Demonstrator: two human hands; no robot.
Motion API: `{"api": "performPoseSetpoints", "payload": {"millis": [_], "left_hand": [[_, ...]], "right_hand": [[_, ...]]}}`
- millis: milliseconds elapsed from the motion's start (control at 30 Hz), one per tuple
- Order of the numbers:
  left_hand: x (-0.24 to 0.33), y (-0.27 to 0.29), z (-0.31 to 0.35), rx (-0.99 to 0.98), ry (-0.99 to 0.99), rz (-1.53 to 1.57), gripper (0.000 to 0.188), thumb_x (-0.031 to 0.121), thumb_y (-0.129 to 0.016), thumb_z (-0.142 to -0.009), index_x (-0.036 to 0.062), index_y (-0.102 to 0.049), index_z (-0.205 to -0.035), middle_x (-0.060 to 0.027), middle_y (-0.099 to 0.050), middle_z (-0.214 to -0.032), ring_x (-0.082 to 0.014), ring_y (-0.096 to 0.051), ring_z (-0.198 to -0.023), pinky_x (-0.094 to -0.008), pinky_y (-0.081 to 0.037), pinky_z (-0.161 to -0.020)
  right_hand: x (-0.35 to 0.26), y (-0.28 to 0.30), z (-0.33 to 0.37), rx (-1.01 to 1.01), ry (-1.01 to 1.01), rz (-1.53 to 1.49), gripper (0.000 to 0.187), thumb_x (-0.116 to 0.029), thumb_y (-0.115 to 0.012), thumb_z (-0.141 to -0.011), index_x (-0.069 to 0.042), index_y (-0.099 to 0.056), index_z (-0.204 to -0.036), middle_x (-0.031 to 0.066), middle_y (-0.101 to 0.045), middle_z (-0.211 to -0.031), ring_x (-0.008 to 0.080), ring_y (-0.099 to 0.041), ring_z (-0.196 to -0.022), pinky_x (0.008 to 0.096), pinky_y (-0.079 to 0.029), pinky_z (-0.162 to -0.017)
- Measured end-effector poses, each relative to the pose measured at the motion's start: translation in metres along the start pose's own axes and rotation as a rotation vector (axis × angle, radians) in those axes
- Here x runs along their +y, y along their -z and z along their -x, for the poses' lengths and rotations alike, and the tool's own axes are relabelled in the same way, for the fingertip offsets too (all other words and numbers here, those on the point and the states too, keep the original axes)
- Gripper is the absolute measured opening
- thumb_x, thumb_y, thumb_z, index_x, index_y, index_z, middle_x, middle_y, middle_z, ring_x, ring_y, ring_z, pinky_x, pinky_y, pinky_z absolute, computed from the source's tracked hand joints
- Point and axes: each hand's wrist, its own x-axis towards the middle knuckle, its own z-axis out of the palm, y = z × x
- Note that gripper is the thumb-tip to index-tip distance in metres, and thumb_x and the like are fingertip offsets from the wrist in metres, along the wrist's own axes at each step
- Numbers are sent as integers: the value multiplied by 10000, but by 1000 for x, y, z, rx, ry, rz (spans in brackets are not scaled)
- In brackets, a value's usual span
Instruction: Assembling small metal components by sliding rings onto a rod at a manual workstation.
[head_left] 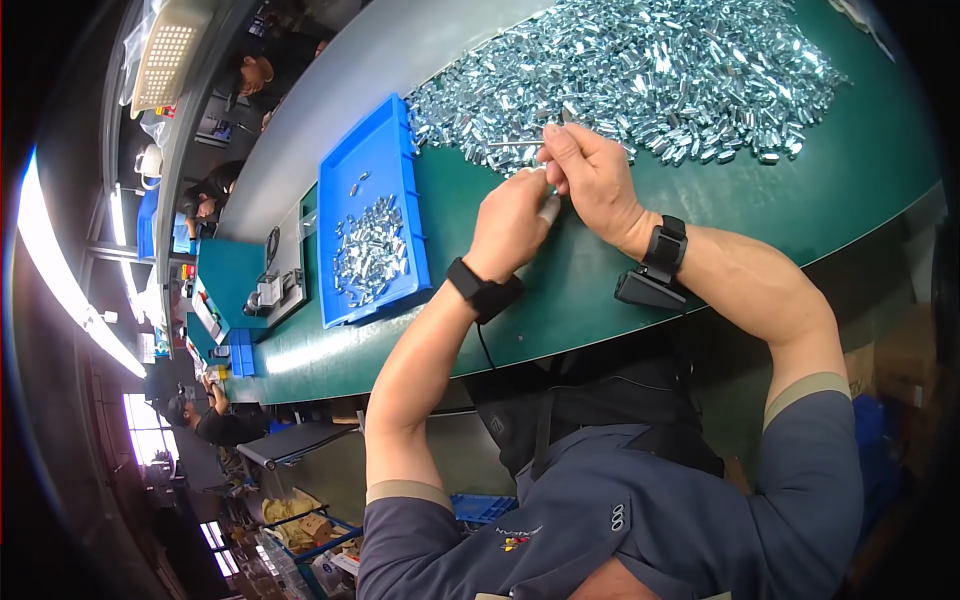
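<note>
A thin metal rod [508, 144] sticks out to the left from between the thumb and fingers of my right hand [597, 178], which is closed on it. Right beside it, my left hand [513, 222] is closed with its fingertips bent toward the right hand. What the left fingers hold, if anything, is hidden. Both hands are above the green tabletop [590, 290], at the near edge of a large heap of small shiny metal pieces [640, 75]. To the left, a blue tray [412, 240] contains a smaller pile of similar metal pieces [372, 250].
Beyond the tray, a small device on a metal plate [275, 292] sits on the bench. A blue bin [241, 353] stands farther left. Other people [215, 420] are at the far left and behind the grey divider [350, 70]. A perforated cream basket [163, 55] is on a shelf.
</note>
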Motion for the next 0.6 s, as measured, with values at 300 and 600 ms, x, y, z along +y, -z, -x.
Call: {"api": "performPoseSetpoints", "payload": {"millis": [300,600], "left_hand": [[-49,27,41,275,697,1137,173,88,-612,-960,22,-575,-1116,-142,-684,-1047,-227,-702,-871,-300,-566,-757],[-39,26,50,381,671,1413,180,124,-628,-969,56,-577,-1128,-169,-690,-1077,-228,-708,-898,-282,-568,-780]], "right_hand": [[4,-7,7,-174,-37,98,401,-338,-539,-1023,-16,-648,-811,3,-570,-609,61,-506,-554,235,-410,-519],[8,-6,5,-208,-63,149,381,-330,-552,-1018,-25,-647,-810,-3,-573,-618,53,-500,-558,223,-409,-518]]}}
